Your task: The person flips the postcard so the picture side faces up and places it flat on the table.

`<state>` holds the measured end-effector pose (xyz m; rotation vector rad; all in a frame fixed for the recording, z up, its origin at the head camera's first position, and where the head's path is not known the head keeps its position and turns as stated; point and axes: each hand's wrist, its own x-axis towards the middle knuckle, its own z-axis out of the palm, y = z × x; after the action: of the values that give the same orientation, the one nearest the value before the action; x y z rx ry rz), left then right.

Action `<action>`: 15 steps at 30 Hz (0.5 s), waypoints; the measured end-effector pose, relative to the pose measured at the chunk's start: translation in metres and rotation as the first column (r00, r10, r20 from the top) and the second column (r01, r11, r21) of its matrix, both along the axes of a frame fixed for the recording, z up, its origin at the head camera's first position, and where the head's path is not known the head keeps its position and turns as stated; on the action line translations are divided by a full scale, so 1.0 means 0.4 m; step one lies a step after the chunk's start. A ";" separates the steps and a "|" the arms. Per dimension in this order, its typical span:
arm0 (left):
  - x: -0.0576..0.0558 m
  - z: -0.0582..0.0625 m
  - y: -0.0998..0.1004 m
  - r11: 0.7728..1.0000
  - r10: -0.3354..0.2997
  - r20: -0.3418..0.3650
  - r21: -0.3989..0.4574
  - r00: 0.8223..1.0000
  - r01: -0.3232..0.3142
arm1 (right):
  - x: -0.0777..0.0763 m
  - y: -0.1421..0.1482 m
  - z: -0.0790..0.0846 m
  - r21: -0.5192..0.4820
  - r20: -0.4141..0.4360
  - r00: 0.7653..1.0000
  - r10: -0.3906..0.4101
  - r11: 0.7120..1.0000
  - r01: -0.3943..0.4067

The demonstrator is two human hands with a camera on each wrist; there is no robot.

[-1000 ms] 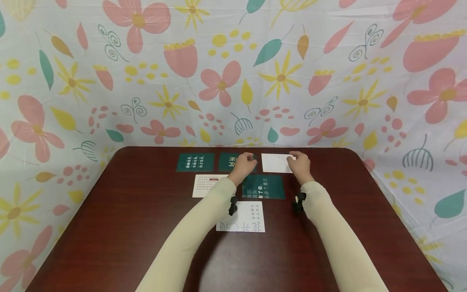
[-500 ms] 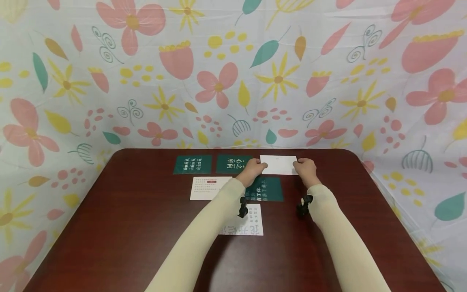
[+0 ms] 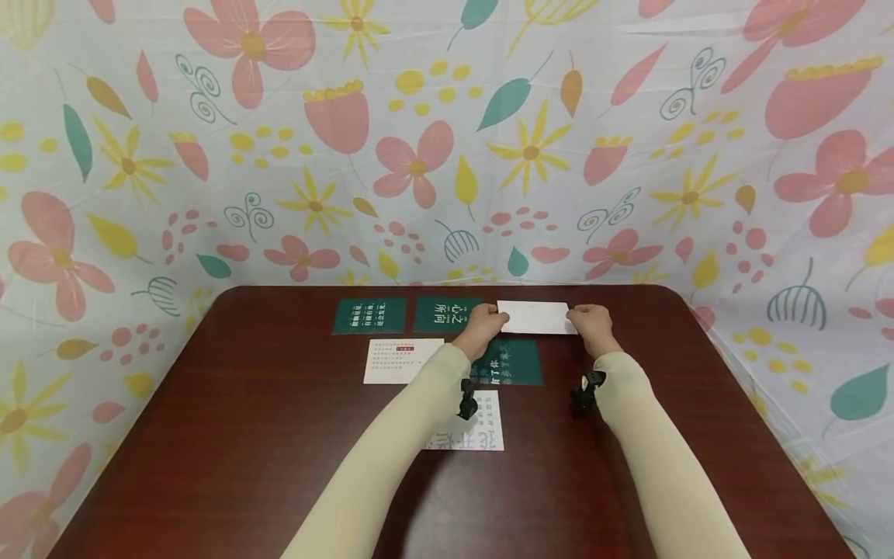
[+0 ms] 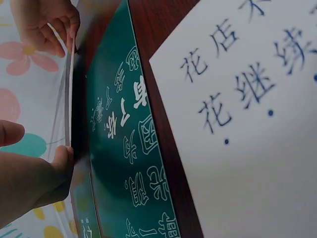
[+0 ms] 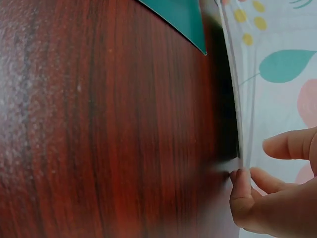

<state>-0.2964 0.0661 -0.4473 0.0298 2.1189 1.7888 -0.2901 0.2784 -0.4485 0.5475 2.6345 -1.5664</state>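
A white card point(image 3: 534, 317) is held between both hands at the back of the table. My left hand point(image 3: 480, 329) pinches its left edge; my right hand point(image 3: 592, 324) pinches the right edge. The left wrist view catches the card point(image 4: 69, 94) nearly edge-on and raised off the table, left hand point(image 4: 34, 173) below and right hand point(image 4: 47, 25) above. From the right wrist, thumb and fingertips of the right hand point(image 5: 277, 201) meet at the card's edge. A green card with white writing point(image 3: 510, 362) lies just in front, partly covered by the left forearm.
Two green cards, one at far left point(image 3: 369, 317) and one beside the left hand point(image 3: 447, 314), lie along the back. Nearer are a white card with red print point(image 3: 391, 365) and a white card with blue writing point(image 3: 489, 427). A floral cloth point(image 3: 447, 155) hangs behind the table point(image 3: 209, 435).
Both hands came to the white card's side edges and took hold of it; the left moved right from over the green card. Since half a second ago the card has tilted slightly.
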 end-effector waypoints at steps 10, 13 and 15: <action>-0.004 0.013 -0.011 0.997 0.057 0.050 0.053 0.997 -0.060 | -0.009 0.006 -0.008 -0.009 0.004 0.999 -0.042 0.999 0.042; -0.005 0.019 -0.017 0.996 0.055 0.051 0.063 0.997 -0.058 | -0.014 0.006 -0.008 -0.028 -0.010 0.998 -0.066 0.997 0.065; -0.006 0.021 -0.020 0.996 0.066 0.038 0.055 0.997 -0.069 | -0.014 0.004 -0.003 -0.045 -0.023 0.996 -0.085 0.995 0.084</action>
<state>-0.2989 0.0580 -0.4387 -0.0604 2.0670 1.8725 -0.2959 0.2799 -0.4497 0.6489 2.6197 -1.6605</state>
